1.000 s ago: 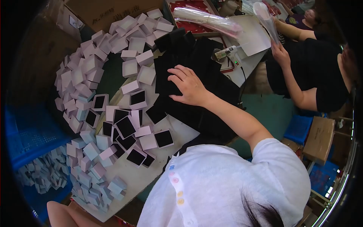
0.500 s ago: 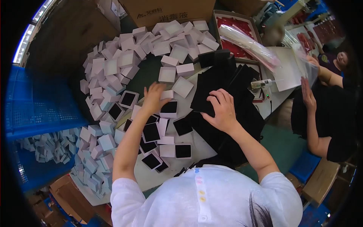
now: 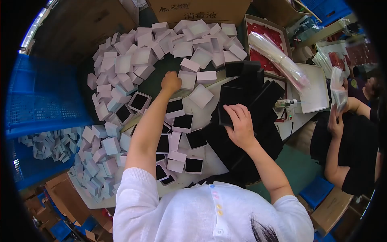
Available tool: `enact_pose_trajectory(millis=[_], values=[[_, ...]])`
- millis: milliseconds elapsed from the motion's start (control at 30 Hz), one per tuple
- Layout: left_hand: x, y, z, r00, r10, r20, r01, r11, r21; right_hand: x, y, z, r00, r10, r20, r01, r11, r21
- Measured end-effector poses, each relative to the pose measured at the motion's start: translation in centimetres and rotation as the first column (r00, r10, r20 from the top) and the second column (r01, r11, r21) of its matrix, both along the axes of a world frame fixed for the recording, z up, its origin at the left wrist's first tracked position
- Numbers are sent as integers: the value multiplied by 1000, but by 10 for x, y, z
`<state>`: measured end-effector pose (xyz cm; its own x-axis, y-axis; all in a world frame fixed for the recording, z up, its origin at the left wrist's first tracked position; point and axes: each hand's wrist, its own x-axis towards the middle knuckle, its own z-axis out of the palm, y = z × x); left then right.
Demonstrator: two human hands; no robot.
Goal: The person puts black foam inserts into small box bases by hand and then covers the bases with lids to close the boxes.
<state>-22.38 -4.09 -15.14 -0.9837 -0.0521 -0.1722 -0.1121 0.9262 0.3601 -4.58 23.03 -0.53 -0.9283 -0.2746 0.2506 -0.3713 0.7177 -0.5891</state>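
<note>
My left hand (image 3: 171, 82) reaches to the far side of the worktable, its fingers curled in beside a pale open box (image 3: 187, 80); its fingertips are hidden, so I cannot see what they hold. On a heap of black pads (image 3: 250, 90), my right hand (image 3: 241, 124) has thumb and fingers closed at the edge of a dark black pad (image 3: 224, 116). Between my arms lie several pale boxes with black inserts, among them a lined box (image 3: 182, 123) and another lined box (image 3: 174, 107).
A big heap of pale boxes (image 3: 123, 63) spreads across the back and left. Blue crates (image 3: 48, 97) stand at the left. Behind are a carton (image 3: 197, 10) and a tray with red pieces (image 3: 268, 24). A glue gun (image 3: 285, 103) lies right, near a co-worker's hand (image 3: 335, 125).
My left hand has moved away from me, off the lined boxes, and its fingers have curled in. The right hand's fingers have drawn closer together on the black pads. The view has shifted slightly.
</note>
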Motion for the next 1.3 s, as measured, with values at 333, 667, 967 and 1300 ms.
enact_pose_trajectory(millis=[333, 667, 967, 1300], values=[[116, 2, 142, 964, 183, 190, -253, 436, 864, 0, 12, 12, 925, -203, 320, 314, 883, -348], [187, 48, 183, 828, -488, 276, -411, -191, 891, 27, 15, 46, 914, 374, -157, -394, 911, -123], [196, 39, 128, 858, -378, 349, -473, -314, 823, 42, -7, 53, 806, 559, -193, -577, 815, -52], [240, 24, 185, 950, -254, -182, 252, 280, 926, 22, -32, 60, 743, 295, 601, 226, 734, -640]])
